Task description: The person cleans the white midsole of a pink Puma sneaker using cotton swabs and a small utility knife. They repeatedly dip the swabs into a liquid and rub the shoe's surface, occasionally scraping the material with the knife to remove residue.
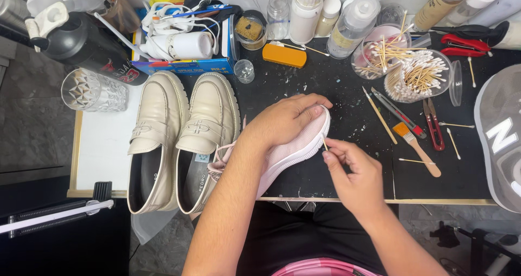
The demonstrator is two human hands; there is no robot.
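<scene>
A pale pink knit-mesh sneaker with a white rubber sole (296, 148) lies on its side at the near edge of the black, paint-flecked work mat (336, 118), toe pointing away and to the right; its weave looks fine and soft, the sole rim smooth and curved; its heel and laces are largely hidden under the forearm. The left hand (287, 118) lies curled over the toe, fingers closed down on the fabric and pinning the shoe; the right hand (353, 173) is pinched shut on a thin wooden cotton swab (324, 143), whose tip meets the sole edge just beside the left fingertips; the swab's head is too small to make out. Just left of the sneaker stands a pair of cream leather loafers with chunky ridged soles and metal buckles (182, 135), glossy and smooth, partly on a white board (103, 146). Beyond them sits a cut-glass tumbler (89, 90); farther back, two clear round tubs of wooden cotton swabs (404, 67). To the right lie a flat brush with an orange ferrule and wooden handle (417, 148) and small red-handled snips (433, 127); a grey sneaker (499, 135) is cut off by the right edge.
</scene>
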